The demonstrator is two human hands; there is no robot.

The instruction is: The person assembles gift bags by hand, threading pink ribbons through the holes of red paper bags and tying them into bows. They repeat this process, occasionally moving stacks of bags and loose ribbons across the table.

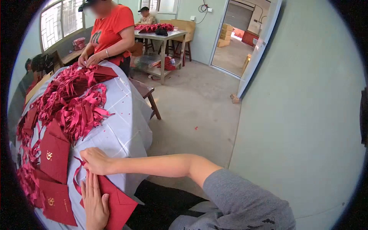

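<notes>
A red paper bag (119, 199) lies flat at the near edge of the cloth-covered table. My left hand (96, 205) rests on it with the fingers stretched out. My right hand (96, 161) is closed just beyond the left fingertips, at the bag's far edge. A dark red ribbon (76, 177) comes out of the right fist and curves down along the bag's left side; its end inside the fingers is hidden. To the left lie more red bags (53, 159) with gold print, one overlapping another.
Heaps of red ribbons (82, 113) and stacked bags cover the table's left side. Across the white tablecloth (119, 115), a person in a red shirt (111, 32) handles ribbons. A wooden stool (147, 96) stands beside the table. Farther back are another table (157, 36), a seated person and an open doorway.
</notes>
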